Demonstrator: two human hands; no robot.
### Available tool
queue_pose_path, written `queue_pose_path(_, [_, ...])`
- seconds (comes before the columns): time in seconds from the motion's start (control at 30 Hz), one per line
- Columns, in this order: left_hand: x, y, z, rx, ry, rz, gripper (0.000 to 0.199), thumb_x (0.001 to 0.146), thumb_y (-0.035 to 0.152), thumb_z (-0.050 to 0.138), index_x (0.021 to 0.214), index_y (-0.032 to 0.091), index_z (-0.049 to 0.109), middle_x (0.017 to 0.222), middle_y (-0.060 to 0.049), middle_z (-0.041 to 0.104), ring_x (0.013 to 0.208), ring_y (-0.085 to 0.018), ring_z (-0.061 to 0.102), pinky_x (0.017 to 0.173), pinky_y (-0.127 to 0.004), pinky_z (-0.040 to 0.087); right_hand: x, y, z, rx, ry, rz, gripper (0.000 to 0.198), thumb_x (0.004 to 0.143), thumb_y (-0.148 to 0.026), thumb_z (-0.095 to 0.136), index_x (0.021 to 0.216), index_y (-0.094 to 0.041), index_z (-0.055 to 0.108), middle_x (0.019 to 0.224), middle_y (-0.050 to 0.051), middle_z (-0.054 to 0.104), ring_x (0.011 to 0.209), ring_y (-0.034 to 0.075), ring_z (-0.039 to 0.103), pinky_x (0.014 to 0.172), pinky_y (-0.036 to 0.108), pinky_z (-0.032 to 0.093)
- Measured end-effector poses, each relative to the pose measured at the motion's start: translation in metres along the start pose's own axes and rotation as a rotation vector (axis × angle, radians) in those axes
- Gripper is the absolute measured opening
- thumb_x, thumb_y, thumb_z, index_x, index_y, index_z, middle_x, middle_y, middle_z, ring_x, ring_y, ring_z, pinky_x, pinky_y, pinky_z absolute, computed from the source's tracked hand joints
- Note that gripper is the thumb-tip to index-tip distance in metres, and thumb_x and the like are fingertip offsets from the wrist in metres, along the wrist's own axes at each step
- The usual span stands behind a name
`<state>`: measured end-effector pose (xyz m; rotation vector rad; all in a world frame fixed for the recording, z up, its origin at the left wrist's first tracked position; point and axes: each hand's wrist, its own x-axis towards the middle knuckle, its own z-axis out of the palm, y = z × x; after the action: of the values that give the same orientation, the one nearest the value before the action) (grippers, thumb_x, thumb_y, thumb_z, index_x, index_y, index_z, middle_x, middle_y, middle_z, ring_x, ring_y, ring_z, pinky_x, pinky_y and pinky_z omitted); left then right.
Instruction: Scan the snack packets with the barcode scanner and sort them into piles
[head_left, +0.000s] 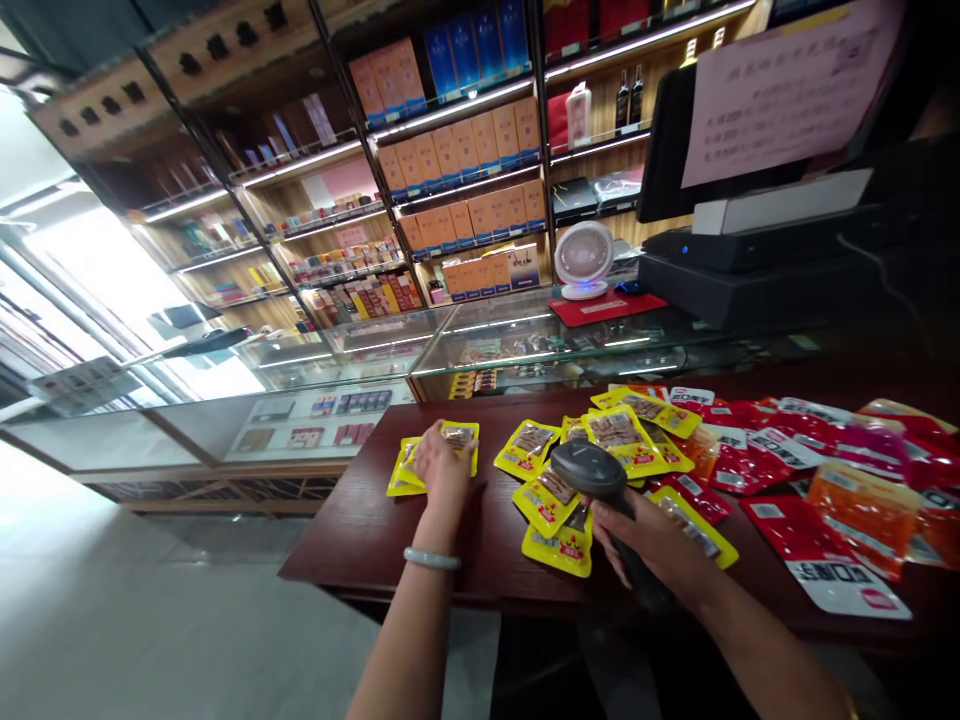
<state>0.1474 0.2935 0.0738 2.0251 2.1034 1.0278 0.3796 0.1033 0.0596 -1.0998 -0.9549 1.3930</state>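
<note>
My left hand [444, 465] rests palm-down on a small stack of yellow snack packets [405, 470] at the left end of a dark wooden counter [360, 545]; a pale bangle circles that wrist. My right hand [652, 545] grips a black handheld barcode scanner [592, 470], its head pointing down over several loose yellow packets [551, 500] in the counter's middle. Red packets [757, 455] and orange ones [862, 510] spread to the right.
A glass display case [525, 345] runs behind the counter, with a small white fan [583, 260] and red mat on it. A black register and monitor [757, 240] stand at the right. Shelves of boxed goods [465, 150] fill the back wall. Grey floor lies to the left.
</note>
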Motion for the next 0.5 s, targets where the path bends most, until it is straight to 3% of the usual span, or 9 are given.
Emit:
queue_pose_path(0.13, [-0.016, 0.03, 0.02, 0.197, -0.327, 0.187, 0.054, 0.086, 0.06, 0.06, 0.119, 0.018, 0.064, 0.131, -0.019, 0.062, 0.129, -0.038, 0.051, 0.106, -0.049, 0.038, 0.003, -0.001, 0.003, -0.005, 0.013, 0.021, 0.052, 0.078, -0.069, 0.073, 0.089, -0.023, 0.053, 0.055, -0.01, 0.054, 0.034, 0.008, 0.047, 0.035, 0.021, 0.039])
queue_pose_path(0.2, [-0.019, 0.04, 0.03, 0.262, -0.416, 0.218, 0.056, 0.083, 0.064, 0.061, 0.111, 0.017, 0.067, 0.127, -0.02, 0.063, 0.126, -0.04, 0.052, 0.102, -0.049, 0.04, 0.003, -0.001, 0.003, -0.014, 0.015, 0.023, 0.053, 0.077, -0.07, 0.073, 0.091, -0.022, 0.053, 0.056, -0.01, 0.054, 0.034, 0.008, 0.047, 0.035, 0.021, 0.039])
queue_pose_path(0.37, [-0.015, 0.044, 0.037, 0.244, -0.481, 0.198, 0.039, 0.083, 0.047, 0.068, 0.108, 0.018, 0.064, 0.121, -0.015, 0.068, 0.121, -0.033, 0.057, 0.098, -0.041, 0.041, -0.001, 0.0, 0.0, -0.025, 0.037, 0.019, 0.051, 0.08, -0.068, 0.071, 0.092, -0.022, 0.053, 0.055, -0.01, 0.053, 0.034, 0.007, 0.046, 0.035, 0.019, 0.038])
queue_pose_path(0.5, [-0.017, 0.043, 0.035, 0.206, -0.438, 0.188, 0.057, 0.083, 0.059, 0.063, 0.119, 0.016, 0.06, 0.126, -0.021, 0.065, 0.125, -0.039, 0.054, 0.101, -0.046, 0.039, -0.001, -0.001, -0.002, 0.003, 0.032, 0.031, 0.049, 0.081, -0.066, 0.072, 0.089, -0.022, 0.052, 0.056, -0.01, 0.055, 0.035, 0.007, 0.047, 0.036, 0.019, 0.039])
